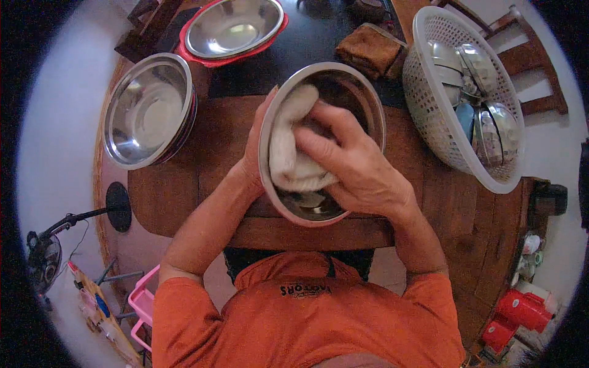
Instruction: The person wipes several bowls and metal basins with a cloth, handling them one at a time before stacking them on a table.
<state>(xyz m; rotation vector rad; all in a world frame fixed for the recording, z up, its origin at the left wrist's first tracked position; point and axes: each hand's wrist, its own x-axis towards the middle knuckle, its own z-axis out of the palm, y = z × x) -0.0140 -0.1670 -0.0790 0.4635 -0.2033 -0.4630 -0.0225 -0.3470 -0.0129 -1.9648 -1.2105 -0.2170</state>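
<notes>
A deep stainless steel bowl (358,92) is tilted in front of me, above the near part of the wooden table. My left hand (253,150) grips it by the outside of its left wall, most of the fingers hidden behind the metal. Inside the bowl, my right hand (362,162) is closed on a bunched white cloth (283,150). The cloth lies against the inner left wall, one end reaching toward the far rim. Part of the bowl's bottom is covered by the cloth and hand.
Nested steel bowls (116,122) stand on the wooden table (215,190) at left. Farther back, another steel bowl (211,30) sits in a red one. A brown cloth (370,49) lies beside a white perforated basket (426,113) holding several metal bowls. Wooden chairs (534,61) stand beyond.
</notes>
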